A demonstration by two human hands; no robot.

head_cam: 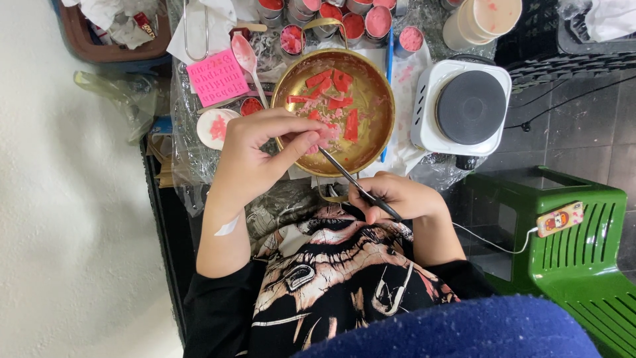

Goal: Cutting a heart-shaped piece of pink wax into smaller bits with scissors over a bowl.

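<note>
Brass pan (371, 93) sits mid worktop, w/ red-pink wax strips (338, 99) and crumbs scattered inside. Left hand (258, 156) hangs over the pan's near-left rim, thumb + fingers pinched on a small pink wax bit (322, 137) right at the pan's edge. Right hand (401, 197) is closer to the body, just below the pan, closed around a thin dark tool (358, 183) whose tip points up to that same pink bit, touching or nearly so, can't tell which. Pink spoon (246, 59) lies left of the pan, next to a pink letter mould (217, 77). White hotplate (464, 106) is just right of the pan. Small tins w/ pink wax (371, 23) line up behind it. Green plastic stool (570, 245) stands off to the right, on the floor.
</note>
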